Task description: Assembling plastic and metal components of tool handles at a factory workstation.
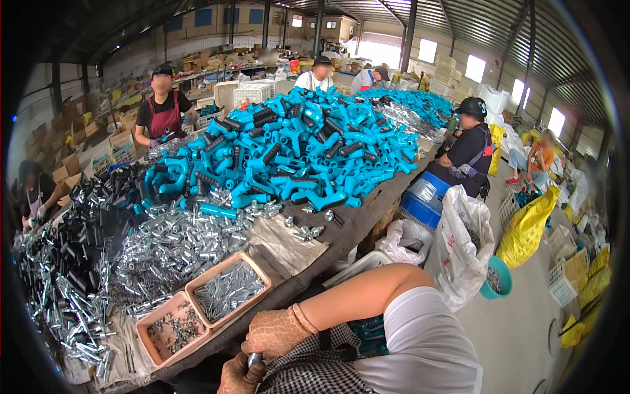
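Both my hands wear brown patterned gloves and meet low in front of my checked apron, beside the table edge. My left hand is closed around a small silver metal part, whose rounded end shows by the thumb. Just above it, my right hand is curled, its fingertips against that part; whatever lies inside its grip is hidden. Nearest on the table are two peach plastic trays: one tray holds metal pins, the other tray small loose hardware.
Turquoise tool housings form a big heap on the table. Silver fittings and black parts spread left. White sack, blue crate and turquoise basin stand to the right. Several people work around the table.
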Action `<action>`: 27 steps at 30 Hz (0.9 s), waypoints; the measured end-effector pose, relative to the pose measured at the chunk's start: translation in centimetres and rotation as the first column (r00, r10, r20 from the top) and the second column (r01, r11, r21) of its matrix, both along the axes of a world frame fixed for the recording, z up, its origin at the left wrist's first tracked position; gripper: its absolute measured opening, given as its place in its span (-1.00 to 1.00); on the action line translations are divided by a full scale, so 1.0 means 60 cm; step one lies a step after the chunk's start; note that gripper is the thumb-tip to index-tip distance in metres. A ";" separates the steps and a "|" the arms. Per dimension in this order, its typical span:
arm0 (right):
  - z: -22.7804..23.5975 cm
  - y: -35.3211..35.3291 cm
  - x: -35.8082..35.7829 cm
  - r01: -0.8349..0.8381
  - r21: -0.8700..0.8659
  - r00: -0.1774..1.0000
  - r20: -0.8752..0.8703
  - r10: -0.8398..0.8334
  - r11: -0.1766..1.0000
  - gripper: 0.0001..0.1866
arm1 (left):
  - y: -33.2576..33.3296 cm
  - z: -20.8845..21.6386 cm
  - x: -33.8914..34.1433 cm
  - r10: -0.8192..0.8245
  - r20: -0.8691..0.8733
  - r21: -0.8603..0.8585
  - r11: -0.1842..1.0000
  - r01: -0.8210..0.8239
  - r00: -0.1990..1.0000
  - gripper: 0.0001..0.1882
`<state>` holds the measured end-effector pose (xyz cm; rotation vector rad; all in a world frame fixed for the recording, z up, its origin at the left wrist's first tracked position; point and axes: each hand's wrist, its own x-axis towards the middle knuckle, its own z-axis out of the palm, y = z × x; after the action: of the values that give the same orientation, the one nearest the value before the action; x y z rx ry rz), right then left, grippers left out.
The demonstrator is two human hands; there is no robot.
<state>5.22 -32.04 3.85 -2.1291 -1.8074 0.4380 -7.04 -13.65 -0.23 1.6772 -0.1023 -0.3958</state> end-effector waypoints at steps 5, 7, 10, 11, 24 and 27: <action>0.002 -0.009 0.001 0.020 -0.008 1.000 0.020 -0.020 1.000 -0.61 | 0.003 -0.017 0.006 -0.089 0.080 0.081 0.993 0.082 0.993 -0.44; -0.008 -0.006 0.003 0.042 -0.031 0.999 -0.029 -0.042 0.999 -0.60 | 0.003 -0.014 0.005 -0.100 0.121 0.113 0.990 0.087 0.988 -0.44; -0.020 -0.004 0.010 0.077 -0.103 0.992 -0.095 -0.087 0.992 -0.58 | 0.003 -0.015 0.007 -0.099 0.163 0.145 0.987 0.075 0.982 -0.43; -0.020 -0.002 0.007 0.094 -0.149 0.987 -0.118 -0.112 0.984 -0.55 | 0.001 -0.011 0.004 -0.089 0.157 0.145 0.987 0.066 0.984 -0.42; 0.000 -0.004 0.007 -0.019 -0.032 0.998 0.055 0.021 0.999 -0.57 | 0.006 -0.025 0.000 -0.026 0.053 0.118 0.993 0.019 0.998 -0.32; 0.001 -0.001 0.004 0.035 -0.080 0.999 0.009 -0.034 0.996 -0.57 | -0.001 -0.036 0.000 -0.006 0.024 0.075 0.997 0.004 1.000 -0.27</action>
<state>5.49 -32.08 3.88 -2.2140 -1.7827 0.5026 -7.03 -13.73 -2.38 1.7566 -0.1109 -0.3871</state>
